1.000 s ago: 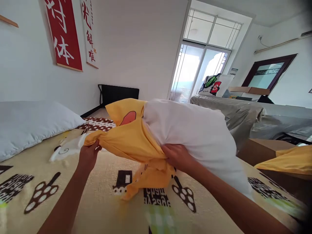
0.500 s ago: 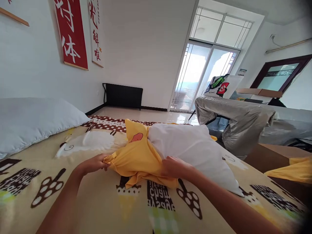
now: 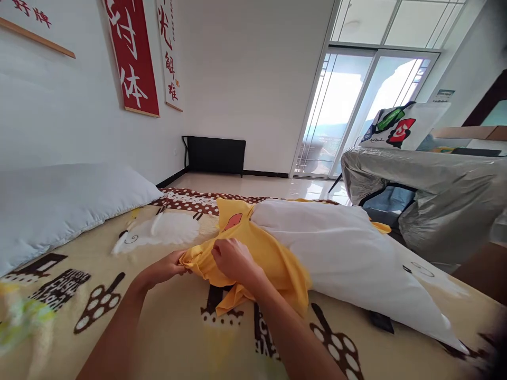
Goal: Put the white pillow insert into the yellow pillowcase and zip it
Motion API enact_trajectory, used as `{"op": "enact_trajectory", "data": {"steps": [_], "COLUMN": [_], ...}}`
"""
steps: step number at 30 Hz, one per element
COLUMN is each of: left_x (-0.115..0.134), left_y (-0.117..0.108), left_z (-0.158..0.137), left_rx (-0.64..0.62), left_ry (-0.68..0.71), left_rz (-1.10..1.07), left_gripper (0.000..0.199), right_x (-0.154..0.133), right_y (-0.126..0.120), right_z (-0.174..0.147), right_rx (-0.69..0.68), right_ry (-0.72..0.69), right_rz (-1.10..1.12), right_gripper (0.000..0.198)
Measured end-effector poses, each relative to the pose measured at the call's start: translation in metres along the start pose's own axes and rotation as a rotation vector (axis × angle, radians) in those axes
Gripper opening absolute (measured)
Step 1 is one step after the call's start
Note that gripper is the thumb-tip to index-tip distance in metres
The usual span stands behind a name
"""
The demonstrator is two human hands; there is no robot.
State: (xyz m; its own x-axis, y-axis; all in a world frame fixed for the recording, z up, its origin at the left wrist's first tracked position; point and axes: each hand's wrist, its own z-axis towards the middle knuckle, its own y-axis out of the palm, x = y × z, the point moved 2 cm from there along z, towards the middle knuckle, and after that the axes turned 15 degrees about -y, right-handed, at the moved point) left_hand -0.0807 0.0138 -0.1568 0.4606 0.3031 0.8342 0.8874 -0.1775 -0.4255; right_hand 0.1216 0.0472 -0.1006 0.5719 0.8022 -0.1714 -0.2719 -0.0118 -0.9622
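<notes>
A yellow pillowcase point(image 3: 277, 258) with a reddish print lies bunched on the patterned bedspread point(image 3: 170, 327). Against its right side rests a white pillow point(image 3: 336, 237), one end covered by the yellow cloth; how far in it reaches is hidden. My left hand point(image 3: 164, 270) pinches the gathered left corner of the pillowcase. Closed in a fist, my right hand point(image 3: 235, 259) is on the middle of the pillowcase, close to my left hand. The fingertips of the right hand are hidden behind its knuckles.
Another white pillow point(image 3: 71, 203) lies at the left by the wall. To the right stands a table under a silvery cover point(image 3: 447, 169), with a printed bag point(image 3: 404, 126) on top. A black folded frame point(image 3: 216, 154) leans at the far wall.
My right hand has moved left along the pillowcase, away from the white pillow and towards my left hand. My left hand keeps its hold on the corner. The view has turned right.
</notes>
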Motion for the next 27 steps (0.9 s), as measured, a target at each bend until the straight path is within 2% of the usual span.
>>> {"op": "enact_trajectory", "data": {"steps": [2,5,8,10,12,17,23,27], "left_x": [0.002,0.005,0.005,0.001,-0.003,-0.009,-0.008,-0.003], "left_y": [-0.006,-0.012,-0.01,-0.002,0.009,0.034,0.037,0.036], "left_z": [-0.005,-0.005,0.008,0.02,0.031,0.044,0.047,0.043], "left_rx": [0.043,0.074,0.125,0.241,0.284,0.102,0.096,0.018], "left_ry": [-0.003,0.05,0.023,-0.098,-0.213,-0.296,-0.212,-0.179], "left_rz": [-0.064,-0.293,-0.501,-0.513,-0.454,-0.403,-0.427,-0.461], "left_gripper": [0.053,0.067,0.057,0.051,0.047,0.035,0.03,0.031], "right_x": [0.003,0.016,0.024,0.024,0.021,0.016,0.009,0.002], "right_y": [0.025,0.053,0.065,0.068,0.069,0.07,0.069,0.079], "right_z": [0.003,0.0,-0.003,-0.004,-0.003,-0.002,-0.003,-0.003], "right_rx": [-0.027,-0.067,-0.076,-0.075,-0.083,-0.148,-0.158,-0.113], "right_ry": [0.011,0.034,0.024,0.015,0.01,-0.013,-0.063,-0.1], "right_rz": [0.049,0.067,0.073,0.077,0.068,0.036,0.048,0.023], "right_gripper": [0.024,0.022,0.021,0.022,0.023,0.024,0.017,0.014]}}
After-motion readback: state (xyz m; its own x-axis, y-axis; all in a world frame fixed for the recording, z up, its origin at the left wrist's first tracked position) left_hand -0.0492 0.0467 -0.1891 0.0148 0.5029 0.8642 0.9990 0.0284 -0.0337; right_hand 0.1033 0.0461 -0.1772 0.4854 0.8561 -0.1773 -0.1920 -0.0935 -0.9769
